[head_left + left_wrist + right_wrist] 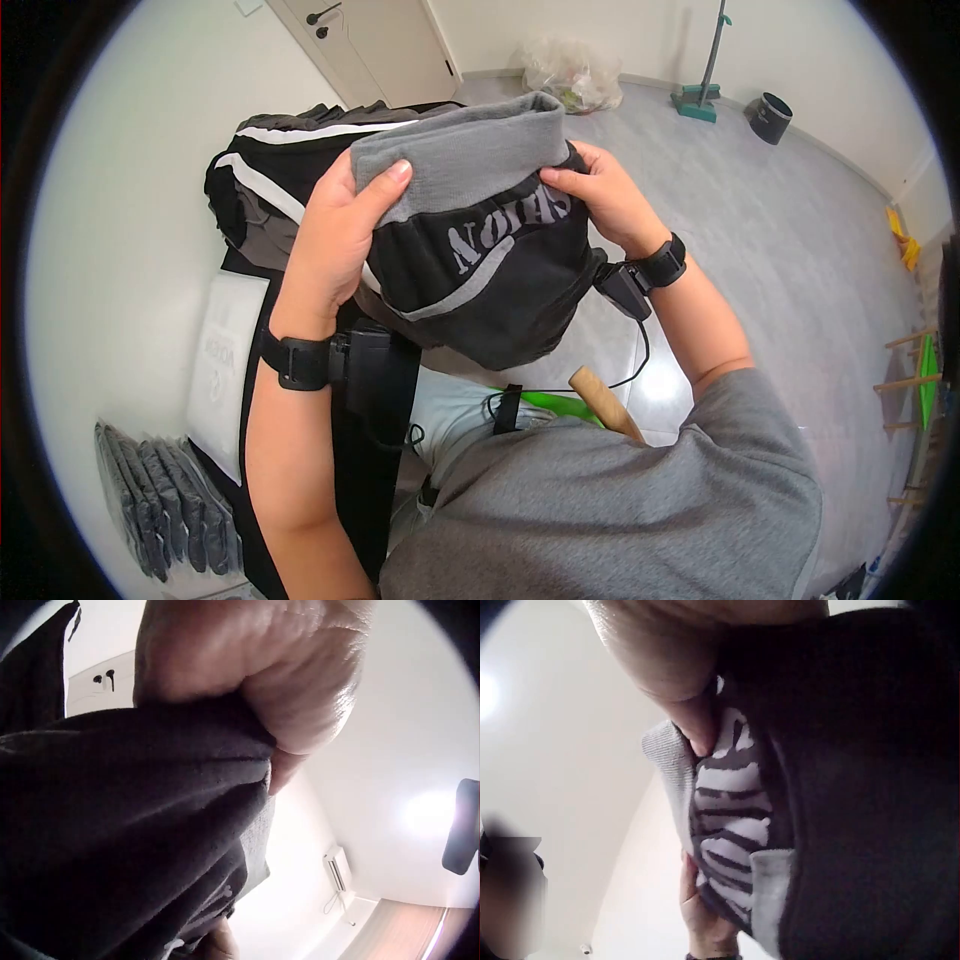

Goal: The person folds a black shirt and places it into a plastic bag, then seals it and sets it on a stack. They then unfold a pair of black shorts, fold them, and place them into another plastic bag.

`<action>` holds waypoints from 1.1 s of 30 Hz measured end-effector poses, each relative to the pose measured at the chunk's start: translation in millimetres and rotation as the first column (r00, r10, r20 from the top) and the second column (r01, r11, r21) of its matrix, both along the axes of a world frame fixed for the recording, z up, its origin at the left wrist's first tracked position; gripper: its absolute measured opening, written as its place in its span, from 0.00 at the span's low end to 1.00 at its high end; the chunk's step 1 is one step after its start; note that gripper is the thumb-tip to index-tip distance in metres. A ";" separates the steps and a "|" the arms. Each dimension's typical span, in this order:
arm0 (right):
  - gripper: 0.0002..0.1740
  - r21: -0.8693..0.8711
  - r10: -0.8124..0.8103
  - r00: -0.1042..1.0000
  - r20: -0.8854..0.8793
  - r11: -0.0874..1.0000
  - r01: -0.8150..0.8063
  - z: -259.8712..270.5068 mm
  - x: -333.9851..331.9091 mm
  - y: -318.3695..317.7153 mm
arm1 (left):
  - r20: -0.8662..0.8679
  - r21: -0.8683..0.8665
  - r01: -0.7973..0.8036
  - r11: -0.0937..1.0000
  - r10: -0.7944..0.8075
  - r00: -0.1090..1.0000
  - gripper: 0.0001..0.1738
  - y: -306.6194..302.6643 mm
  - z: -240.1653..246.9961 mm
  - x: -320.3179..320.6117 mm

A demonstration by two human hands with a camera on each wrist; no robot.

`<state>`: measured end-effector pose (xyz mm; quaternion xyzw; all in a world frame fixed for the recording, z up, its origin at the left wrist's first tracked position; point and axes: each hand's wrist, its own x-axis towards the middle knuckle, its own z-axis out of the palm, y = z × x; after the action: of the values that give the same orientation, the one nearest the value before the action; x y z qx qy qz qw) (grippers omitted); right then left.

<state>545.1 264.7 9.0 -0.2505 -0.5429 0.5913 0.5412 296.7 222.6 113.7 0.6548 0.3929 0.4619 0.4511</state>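
Observation:
A black garment with a wide grey ribbed band (pixel 470 150), printed grey letters and a curved grey trim hangs between both hands in the head view. My left hand (pixel 345 215) grips the band's left end, thumb on the near face and fingers hidden behind. At the other end my right hand (pixel 610 195) pinches the cloth just under the band, its thumb beside the letters. Dark folds of the garment (pixel 127 817) fall below the left hand in the left wrist view. The lettering (pixel 731 802) shows close up in the right wrist view.
More black and grey clothing with white stripes (pixel 260 185) lies piled on a black-covered table (pixel 375 450) at left. A white packet (pixel 225 370) rests on that table, and several bagged dark garments (pixel 165 500) lie beside it. A wooden handle (pixel 605 400) stands near the body.

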 end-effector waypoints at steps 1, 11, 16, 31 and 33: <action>0.19 -0.009 -0.016 1.000 0.010 1.000 0.016 2.4 -2.1 -1.2 | -0.015 -0.010 -0.008 1.000 0.008 1.000 0.20 1.0 -0.6 -4.0; 0.12 0.248 -0.251 0.951 0.183 0.948 0.202 25.9 -19.2 -29.0 | -0.393 0.318 -0.142 0.937 0.267 0.880 0.42 19.4 -6.6 -22.8; 0.13 0.311 -0.183 0.951 0.248 0.945 0.100 9.2 -47.5 -41.6 | -0.694 0.444 0.275 0.853 0.133 0.708 0.55 -5.8 0.7 5.7; 0.21 0.230 -0.020 0.926 0.378 0.971 -0.073 -55.3 76.8 -17.7 | -0.777 0.047 0.312 0.949 -0.161 0.609 0.11 28.4 -3.9 65.0; 0.20 -0.032 -0.024 0.924 0.381 0.999 0.039 -92.6 93.4 -20.7 | -0.793 0.073 0.344 0.936 -0.155 0.590 0.11 32.5 2.4 68.3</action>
<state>638.4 244.0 -83.6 -0.3796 -0.6221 0.5330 0.4298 364.9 255.1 116.1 0.8832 0.3986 0.1065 0.2231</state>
